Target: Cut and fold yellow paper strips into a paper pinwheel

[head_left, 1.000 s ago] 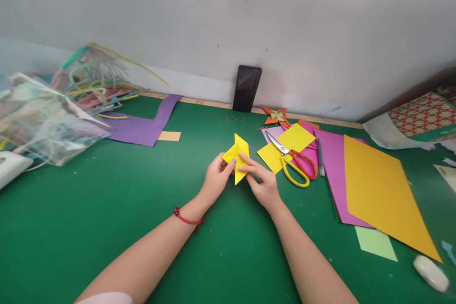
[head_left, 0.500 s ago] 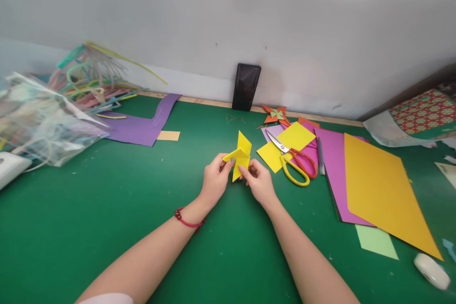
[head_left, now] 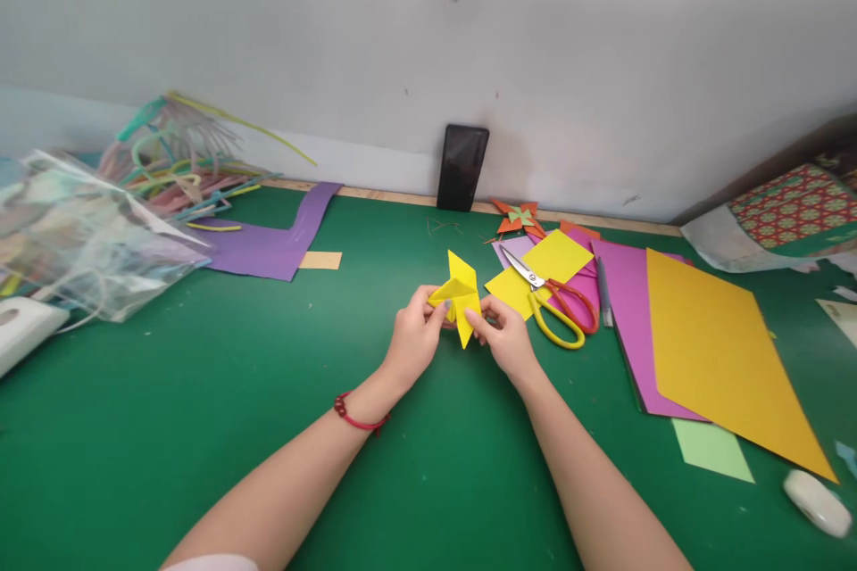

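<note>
A yellow folded paper (head_left: pixel 459 289) with pointed flaps is held up between both hands above the green table. My left hand (head_left: pixel 418 335) pinches its left flap and centre, thumb in front and fingers behind. At its lower right edge, my right hand (head_left: pixel 503 335) grips the paper between thumb and fingers. A red cord bracelet (head_left: pixel 361 417) circles the left wrist. Just right of the right hand lie scissors (head_left: pixel 560 303) with one yellow and one red handle, resting on a yellow sheet (head_left: pixel 569 255). Fingertips behind the paper are partly hidden.
An orange and green paper pinwheel shape (head_left: pixel 520 217) lies near the wall, by a leaning black phone (head_left: pixel 462 166). Magenta (head_left: pixel 622 321) and orange-yellow sheets (head_left: pixel 729 348) and a white mouse-like object (head_left: pixel 818 502) are right. Purple paper (head_left: pixel 258 252) and a bag of pipe cleaners (head_left: pixel 113 241) sit left.
Both hands and the yellow paper have shifted slightly right in view. The paper has turned and its centre fold has opened out more, with the lower point now toward the right.
</note>
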`<action>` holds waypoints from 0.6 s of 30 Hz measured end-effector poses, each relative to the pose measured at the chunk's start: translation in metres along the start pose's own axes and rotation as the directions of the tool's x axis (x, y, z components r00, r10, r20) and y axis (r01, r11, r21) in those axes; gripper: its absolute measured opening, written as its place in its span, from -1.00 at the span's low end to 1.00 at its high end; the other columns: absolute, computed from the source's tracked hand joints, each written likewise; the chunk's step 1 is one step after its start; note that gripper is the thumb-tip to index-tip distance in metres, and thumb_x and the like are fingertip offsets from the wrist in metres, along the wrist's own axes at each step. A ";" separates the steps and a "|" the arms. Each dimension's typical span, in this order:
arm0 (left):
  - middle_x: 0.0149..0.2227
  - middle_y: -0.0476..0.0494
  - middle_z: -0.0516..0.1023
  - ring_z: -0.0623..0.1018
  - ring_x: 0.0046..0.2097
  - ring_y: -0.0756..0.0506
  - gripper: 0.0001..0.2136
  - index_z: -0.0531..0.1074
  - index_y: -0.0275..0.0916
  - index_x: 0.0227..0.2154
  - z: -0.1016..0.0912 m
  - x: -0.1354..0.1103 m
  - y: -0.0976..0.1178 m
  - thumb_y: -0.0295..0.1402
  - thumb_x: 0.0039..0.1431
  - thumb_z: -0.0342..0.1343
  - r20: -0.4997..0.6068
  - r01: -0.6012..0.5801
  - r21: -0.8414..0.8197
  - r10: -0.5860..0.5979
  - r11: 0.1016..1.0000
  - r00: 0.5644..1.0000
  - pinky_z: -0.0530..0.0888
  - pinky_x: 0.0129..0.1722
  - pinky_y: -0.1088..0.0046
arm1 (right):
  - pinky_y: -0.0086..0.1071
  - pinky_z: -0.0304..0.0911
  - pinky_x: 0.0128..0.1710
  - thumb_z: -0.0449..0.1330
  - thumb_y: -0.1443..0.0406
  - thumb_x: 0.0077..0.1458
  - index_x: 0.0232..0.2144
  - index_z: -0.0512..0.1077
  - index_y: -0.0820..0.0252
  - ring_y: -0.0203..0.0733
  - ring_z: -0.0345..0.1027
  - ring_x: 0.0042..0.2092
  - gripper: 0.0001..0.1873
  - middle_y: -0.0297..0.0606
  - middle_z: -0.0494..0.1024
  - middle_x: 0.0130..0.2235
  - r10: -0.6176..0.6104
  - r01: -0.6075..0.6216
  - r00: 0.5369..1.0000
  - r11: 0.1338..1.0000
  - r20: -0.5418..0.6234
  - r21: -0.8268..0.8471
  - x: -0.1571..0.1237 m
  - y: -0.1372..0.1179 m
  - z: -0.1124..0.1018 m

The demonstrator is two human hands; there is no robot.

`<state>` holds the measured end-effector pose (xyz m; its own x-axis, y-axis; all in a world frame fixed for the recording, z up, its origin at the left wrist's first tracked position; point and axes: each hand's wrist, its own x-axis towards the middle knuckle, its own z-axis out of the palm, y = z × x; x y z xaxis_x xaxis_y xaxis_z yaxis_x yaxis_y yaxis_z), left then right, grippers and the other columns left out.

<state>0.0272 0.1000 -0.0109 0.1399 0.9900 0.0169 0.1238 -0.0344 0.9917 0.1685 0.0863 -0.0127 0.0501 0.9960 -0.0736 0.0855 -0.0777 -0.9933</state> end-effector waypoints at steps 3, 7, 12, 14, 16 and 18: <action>-0.53 0.00 0.52 0.54 -0.53 -0.05 -0.83 0.28 -0.23 -0.25 -0.001 0.002 0.002 -0.27 0.14 -0.02 0.072 0.035 -0.048 -0.032 0.998 0.997 0.51 -0.42 0.40 | -0.47 0.06 -0.67 0.26 0.05 -0.18 -0.63 0.27 0.16 -0.38 0.09 -0.64 -0.65 -0.46 0.26 -0.65 0.018 -0.018 1.000 1.000 0.017 0.022 0.002 0.000 -0.002; -0.58 0.04 0.48 0.55 -0.55 -0.04 -0.82 0.30 -0.25 -0.23 -0.004 0.004 0.004 -0.31 0.12 0.01 0.174 0.093 -0.065 -0.081 0.994 0.981 0.50 -0.48 0.46 | -0.47 0.04 -0.69 0.25 0.00 -0.20 -0.64 0.27 0.17 -0.38 0.09 -0.67 -0.61 -0.46 0.27 -0.68 0.058 -0.062 0.997 0.996 0.051 0.071 0.007 0.005 -0.012; -0.61 0.03 0.49 0.53 -0.59 -0.03 -0.43 0.06 -0.30 0.13 -0.010 0.006 0.010 -0.29 0.08 0.09 0.424 0.308 -0.194 -0.203 0.931 0.882 0.46 -0.53 0.50 | -0.48 0.00 -0.69 0.26 0.03 -0.17 -0.61 0.30 0.17 -0.38 0.07 -0.68 -0.65 -0.48 0.24 -0.71 0.019 -0.017 0.999 0.999 -0.037 0.039 0.012 0.010 -0.025; -0.61 0.00 0.50 0.52 -0.59 -0.02 -0.31 -0.05 -0.31 0.20 -0.014 0.006 0.014 -0.25 0.06 0.12 0.483 0.379 -0.274 -0.215 0.884 0.849 0.45 -0.53 0.50 | -0.48 -0.01 -0.69 0.25 0.06 -0.15 -0.59 0.33 0.18 -0.39 0.07 -0.66 -0.67 -0.46 0.27 -0.67 -0.019 0.020 0.997 1.000 -0.072 0.007 0.012 0.010 -0.026; -0.61 0.00 0.48 0.48 -0.62 0.01 -0.29 0.00 -0.29 0.20 -0.020 0.006 0.018 -0.22 0.03 0.16 0.531 0.438 -0.365 -0.204 0.821 0.823 0.42 -0.57 0.53 | -0.47 0.01 -0.68 0.25 0.08 -0.13 -0.57 0.34 0.18 -0.38 0.08 -0.62 -0.71 -0.42 0.31 -0.59 -0.079 0.080 0.990 0.997 -0.113 0.000 0.012 0.008 -0.024; -0.62 0.01 0.45 0.42 -0.66 0.05 -0.32 0.13 -0.29 0.16 -0.022 0.006 0.021 -0.19 -0.02 0.20 0.562 0.478 -0.438 -0.183 0.761 0.807 0.38 -0.62 0.56 | -0.47 0.05 -0.65 0.24 0.11 -0.12 -0.55 0.36 0.16 -0.36 0.12 -0.57 -0.74 -0.38 0.34 -0.52 -0.154 0.155 0.973 0.988 -0.170 -0.009 0.010 0.006 -0.021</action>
<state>0.0086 0.1084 0.0129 0.6424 0.7282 -0.2390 -0.2696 0.5066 0.8189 0.1902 0.0951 -0.0178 0.2044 0.9741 0.0965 0.1012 0.0770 -0.9919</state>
